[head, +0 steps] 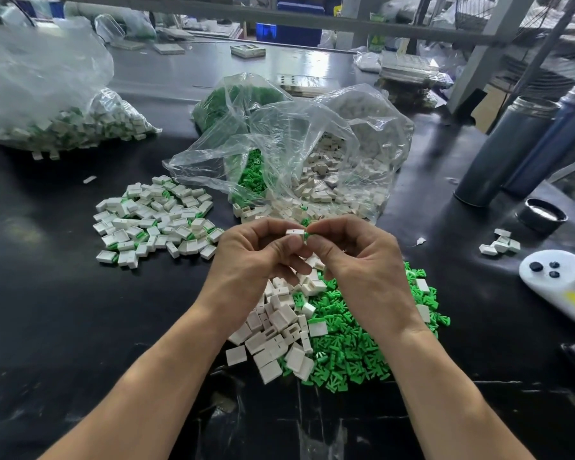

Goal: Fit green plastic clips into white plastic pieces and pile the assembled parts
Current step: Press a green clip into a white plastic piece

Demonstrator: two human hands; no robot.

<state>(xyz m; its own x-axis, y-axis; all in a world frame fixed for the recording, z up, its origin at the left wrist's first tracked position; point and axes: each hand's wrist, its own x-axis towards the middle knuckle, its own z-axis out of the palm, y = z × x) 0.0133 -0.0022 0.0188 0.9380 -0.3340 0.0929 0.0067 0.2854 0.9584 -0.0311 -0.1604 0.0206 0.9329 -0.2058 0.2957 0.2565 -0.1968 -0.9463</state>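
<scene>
Bright, sharp; glare on black tabletop (312,66).

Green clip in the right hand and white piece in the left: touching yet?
Touching. The head view shows the green clip, pinched by the right hand, butted against the right end of the white piece held by the left hand; no gap shows.
</scene>
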